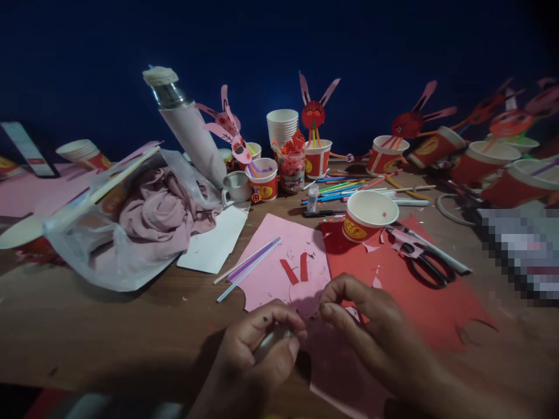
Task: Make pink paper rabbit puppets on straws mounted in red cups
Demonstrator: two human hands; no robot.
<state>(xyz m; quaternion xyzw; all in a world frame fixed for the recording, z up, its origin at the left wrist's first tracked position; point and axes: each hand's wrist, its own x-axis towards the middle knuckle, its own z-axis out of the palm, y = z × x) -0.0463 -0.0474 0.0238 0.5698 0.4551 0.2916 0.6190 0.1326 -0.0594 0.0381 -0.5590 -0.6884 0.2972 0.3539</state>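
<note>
My left hand (257,352) is closed around a small silvery tube-like object (273,337), low in the middle of the view. My right hand (371,326) sits beside it with fingers curled in a pinch over a pink paper sheet (283,262); what the pinch holds is too small to name. Two red paper strips (297,269) lie on the pink sheet just beyond my fingers. A red paper sheet (419,297) lies under and to the right of my right hand.
Black scissors (425,262) and a red paper cup (367,215) rest on the red sheet. Straws (248,263), several cups with paper rabbit figures (314,125), a leaning thermos (187,125) and a plastic bag with pink cloth (144,215) crowd the wooden table (87,326).
</note>
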